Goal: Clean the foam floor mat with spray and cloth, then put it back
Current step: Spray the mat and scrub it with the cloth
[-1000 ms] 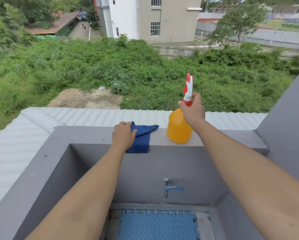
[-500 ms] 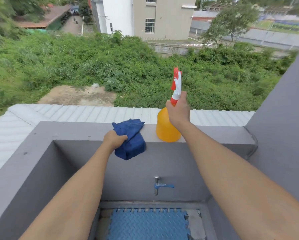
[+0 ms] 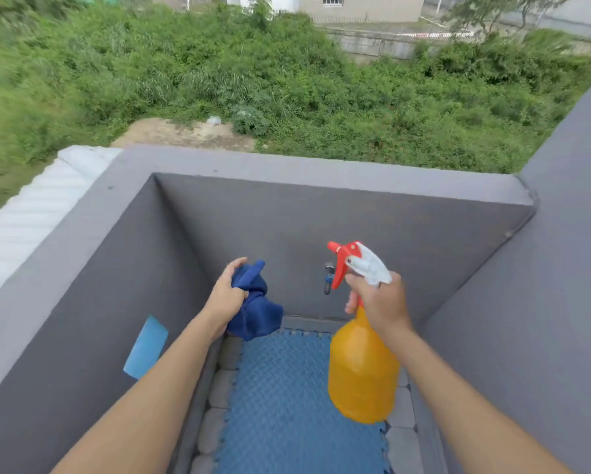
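Note:
A blue foam floor mat (image 3: 284, 405) with a diamond-plate texture lies flat at the bottom of a deep grey concrete basin (image 3: 287, 162). My left hand (image 3: 226, 295) grips a bunched dark blue cloth (image 3: 256, 309) in the air above the mat's far left corner. My right hand (image 3: 379, 302) holds an orange spray bottle (image 3: 361, 371) by its neck, just under the red and white trigger head, hanging over the mat's right side. The bottle hides part of the mat.
A blue tap (image 3: 328, 278) sticks out of the basin's back wall between my hands. A light blue patch (image 3: 146, 347) marks the left inner wall. Grey rounded stones (image 3: 219, 388) border the mat. A grey wall (image 3: 561, 268) rises on the right; beyond the ledge the ground drops to greenery.
Both hands have lifted the cloth and the spray bottle off the back ledge and brought them down into the basin above the mat. The view has tilted downward.

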